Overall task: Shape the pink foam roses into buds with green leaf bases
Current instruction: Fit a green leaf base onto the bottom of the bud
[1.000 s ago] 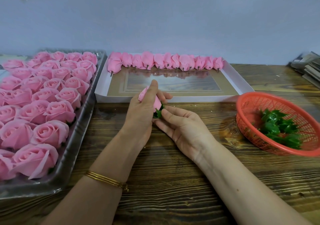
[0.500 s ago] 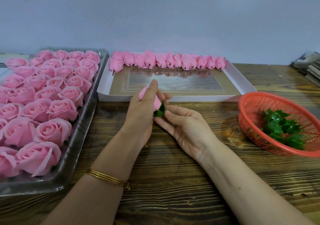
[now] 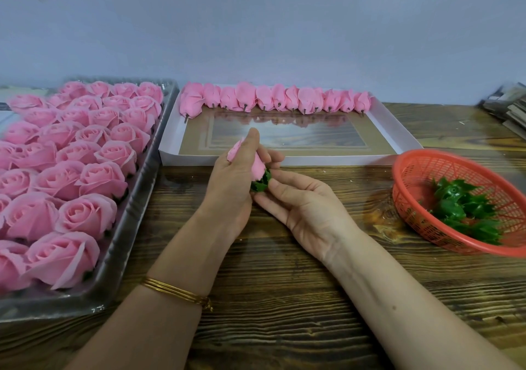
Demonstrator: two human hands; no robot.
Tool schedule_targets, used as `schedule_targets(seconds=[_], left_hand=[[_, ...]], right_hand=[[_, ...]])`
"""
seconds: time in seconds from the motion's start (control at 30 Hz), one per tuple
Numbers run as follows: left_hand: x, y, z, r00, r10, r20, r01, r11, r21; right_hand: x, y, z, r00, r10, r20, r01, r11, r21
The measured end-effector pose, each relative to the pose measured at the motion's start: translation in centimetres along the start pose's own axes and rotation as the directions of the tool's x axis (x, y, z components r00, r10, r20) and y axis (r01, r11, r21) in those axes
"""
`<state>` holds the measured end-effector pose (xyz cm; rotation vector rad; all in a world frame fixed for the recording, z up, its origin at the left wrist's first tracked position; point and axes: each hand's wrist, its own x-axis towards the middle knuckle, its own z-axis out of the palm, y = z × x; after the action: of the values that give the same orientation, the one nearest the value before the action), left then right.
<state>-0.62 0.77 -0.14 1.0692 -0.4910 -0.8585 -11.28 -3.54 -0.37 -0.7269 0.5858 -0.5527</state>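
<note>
While the left hand (image 3: 230,181) curls round a pink foam rose bud (image 3: 257,167) at mid-view, thumb laid along the petals, the right hand (image 3: 301,201) lies palm up at its 4 o'clock, pinching the green plastic leaf base (image 3: 260,183) at the bud's lower end. Both are over a dark, grained wooden surface (image 3: 284,298) (wood shows between tray and basket down to 6 o'clock). At 9 o'clock a clear plastic tray (image 3: 133,227) holds open pink foam roses (image 3: 85,176), its rim near the left forearm. At 12 o'clock a shallow white box (image 3: 313,160) carries a row of finished pink buds (image 3: 273,100) along its far wall. At 3 o'clock a red mesh basket (image 3: 404,170) holds loose green leaf bases (image 3: 461,207). A plain pale wall (image 3: 284,28) stands behind.
</note>
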Motion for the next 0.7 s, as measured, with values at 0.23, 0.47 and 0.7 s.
schedule_targets(seconds=[0.23, 0.47, 0.7], left_hand=[[-0.05, 0.00, 0.28, 1.000, -0.002, 0.000, 0.002, 1.000, -0.014], [0.13, -0.12, 0.13, 1.000, 0.001, -0.004, -0.001, 1.000, -0.019], [0.32, -0.41, -0.17, 0.999, 0.033, -0.027, -0.032, 0.999, 0.030]], right_hand=[[0.11, 0.11, 0.14, 0.996, -0.083, -0.046, 0.082, 0.997, -0.009], [0.09, 0.20, 0.14, 0.991, -0.116, -0.068, 0.110, 0.991, -0.076], [-0.06, 0.30, 0.12, 0.997, -0.074, -0.016, 0.071, 0.987, -0.148]])
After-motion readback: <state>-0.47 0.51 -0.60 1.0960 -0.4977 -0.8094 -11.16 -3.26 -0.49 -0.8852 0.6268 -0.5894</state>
